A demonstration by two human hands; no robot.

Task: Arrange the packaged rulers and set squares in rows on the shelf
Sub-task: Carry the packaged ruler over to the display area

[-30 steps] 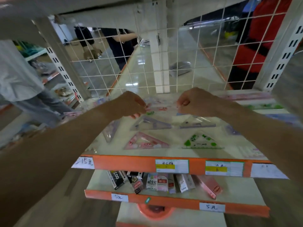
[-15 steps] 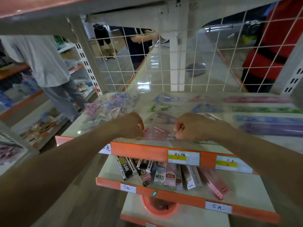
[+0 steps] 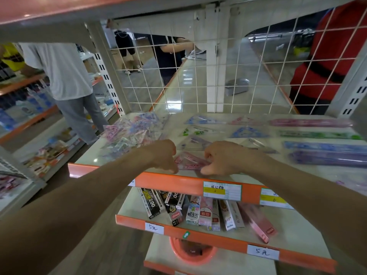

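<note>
SHELF STOCKING: A person's left hand and right hand, fingers curled, each pinch one end of a pink set square in its clear sleeve, lying flat at the front edge of the shelf. The slick film on the glossy cream board could let the triangular packet slide over the orange lip if it is let go carelessly. Long rulers lie in rows toward the right edge. A crinkled pile of packets sits near the back left corner.
</note>
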